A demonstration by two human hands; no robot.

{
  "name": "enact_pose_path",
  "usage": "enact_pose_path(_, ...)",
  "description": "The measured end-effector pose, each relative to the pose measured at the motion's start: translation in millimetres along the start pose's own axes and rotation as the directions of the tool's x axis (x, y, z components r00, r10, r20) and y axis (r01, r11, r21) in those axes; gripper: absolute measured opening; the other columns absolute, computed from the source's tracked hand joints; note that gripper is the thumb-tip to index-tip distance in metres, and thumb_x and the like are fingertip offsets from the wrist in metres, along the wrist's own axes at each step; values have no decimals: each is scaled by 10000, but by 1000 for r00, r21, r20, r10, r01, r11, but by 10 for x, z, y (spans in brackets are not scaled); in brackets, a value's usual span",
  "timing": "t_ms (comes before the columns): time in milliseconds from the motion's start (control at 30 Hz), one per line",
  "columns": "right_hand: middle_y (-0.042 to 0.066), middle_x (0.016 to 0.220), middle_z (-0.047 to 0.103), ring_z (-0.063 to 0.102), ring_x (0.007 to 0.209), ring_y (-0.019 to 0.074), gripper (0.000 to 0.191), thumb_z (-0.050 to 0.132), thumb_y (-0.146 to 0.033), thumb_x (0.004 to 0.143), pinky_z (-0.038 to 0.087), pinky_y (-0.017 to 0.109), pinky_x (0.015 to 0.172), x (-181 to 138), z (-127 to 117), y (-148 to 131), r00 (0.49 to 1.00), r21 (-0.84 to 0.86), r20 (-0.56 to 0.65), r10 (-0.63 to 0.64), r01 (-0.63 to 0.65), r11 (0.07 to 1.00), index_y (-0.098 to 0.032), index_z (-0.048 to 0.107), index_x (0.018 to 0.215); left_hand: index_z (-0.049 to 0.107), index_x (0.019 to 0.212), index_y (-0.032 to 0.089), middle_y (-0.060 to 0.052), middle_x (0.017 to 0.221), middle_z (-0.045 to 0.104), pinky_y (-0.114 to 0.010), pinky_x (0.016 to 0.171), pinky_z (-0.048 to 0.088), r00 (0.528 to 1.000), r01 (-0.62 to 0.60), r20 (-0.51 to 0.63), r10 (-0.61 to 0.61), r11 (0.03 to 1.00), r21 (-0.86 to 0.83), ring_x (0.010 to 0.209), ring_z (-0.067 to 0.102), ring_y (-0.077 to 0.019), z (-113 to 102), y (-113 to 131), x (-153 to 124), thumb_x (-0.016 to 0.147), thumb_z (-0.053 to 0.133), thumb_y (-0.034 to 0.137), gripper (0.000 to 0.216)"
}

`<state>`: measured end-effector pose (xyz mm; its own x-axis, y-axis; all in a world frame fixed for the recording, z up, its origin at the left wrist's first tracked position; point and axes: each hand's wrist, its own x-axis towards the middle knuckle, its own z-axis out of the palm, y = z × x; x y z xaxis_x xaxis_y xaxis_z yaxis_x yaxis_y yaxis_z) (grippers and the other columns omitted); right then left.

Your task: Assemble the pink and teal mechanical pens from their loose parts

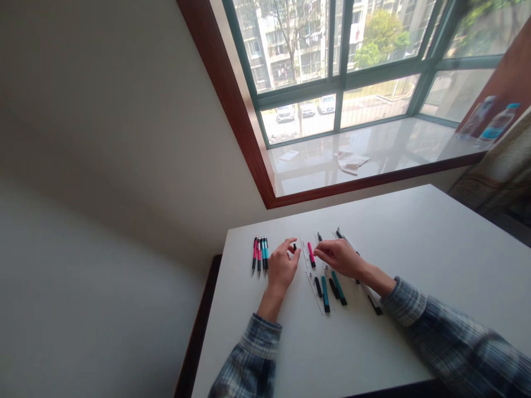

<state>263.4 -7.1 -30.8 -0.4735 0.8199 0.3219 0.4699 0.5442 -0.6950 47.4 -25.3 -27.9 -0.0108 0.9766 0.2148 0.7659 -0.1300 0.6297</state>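
Plaid sleeves: closest to the camera, blue-grey check, angled across the near side of the white table from left and right
Left hand: toward the left of the table, just right of four pens
Left fingers: curled in narrow, small black piece pinched between thumb and fingertip
Right hand: knuckles up, stretched over the parts, fingertips just right of a pink barrel
Right fingers: bunched up tight, tbh can't tell whether holding anything
Pink barrel: flat on the table between both hands, black end toward the near side
Four pens: two pinkish-red, two blue, neatly side by side on the left, tips facing near
Teal barrels: two, on the near side of the hands, black ends facing near
Black grips: lying right beside the teal barrels
Thin refill: between left hand and pink barrel
White barrel: on the right, partly hidden by the right forearm, black end near
Window sill: far side, with crumpled cloth plus blue-capped bottle way over right
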Motion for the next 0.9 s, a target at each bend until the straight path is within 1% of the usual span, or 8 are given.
enact_pose_path(100,4,662,634,493,584,118,381,513,-388,1041,341,251,597,2,-3,-3,1000,5,8,3,-3,1000,-165,676,778,716,1156,263,-1,873,719,-283,744,484,999,-11,45,8,998,68,709,631,-152,28,-22,1,932,638,315,243)
enact_pose_path(200,13,682,654,511,598,122,381,511,-388,1041,347,253,610,2,-8,-5,1000,-4,10,4,-4,1000,-164,689,790,715,1138,256,-4,853,693,-289,773,480,999,-23,46,18,994,107,756,638,-166,57,-57,15,929,642,303,227)
enact_pose_path(400,13,686,665,515,601,120,387,511,-385,1041,360,251,621,-2,-17,-14,1000,-19,6,8,-8,1000,-160,703,791,710,1139,237,-2,829,659,-292,794,473,998,-29,51,24,994,106,777,630,-169,66,-89,42,924,647,281,228)
enact_pose_path(500,16,693,674,520,605,121,376,517,-379,1038,373,249,626,-5,-18,-10,1000,-16,6,8,-8,1000,-160,712,804,722,1116,238,-7,827,657,-291,779,470,998,-37,55,31,994,106,771,628,-169,58,-88,42,932,631,273,209)
enact_pose_path(600,18,706,682,531,607,123,336,535,-375,1028,388,245,627,-13,-15,-2,1000,-7,0,14,-14,1000,-163,731,855,737,1076,240,-10,817,656,-292,752,466,998,-36,63,30,994,105,748,623,-168,58,-90,43,945,608,280,188)
enact_pose_path(700,11,728,690,549,614,122,254,576,-354,1009,412,237,634,-20,-23,7,1000,1,-11,17,-17,1000,-180,751,951,733,1091,235,-5,805,659,-292,744,468,998,-24,58,19,995,97,744,629,-169,60,-94,49,940,612,279,198)
enact_pose_path(767,15,767,713,579,636,124,209,604,-329,996,432,234,649,-12,-48,11,1000,-8,11,16,-16,1000,-194,762,979,724,1119,231,-5,812,666,-292,743,472,998,-19,56,14,996,85,753,638,-172,62,-98,54,935,616,279,219)
enact_pose_path(900,26,830,750,636,685,133,181,639,-304,985,461,236,675,61,-157,-13,992,-94,119,36,-25,995,-204,783,942,713,1151,231,-2,800,667,-290,732,476,998,-6,63,2,998,61,756,645,-176,66,-105,63,930,619,278,245)
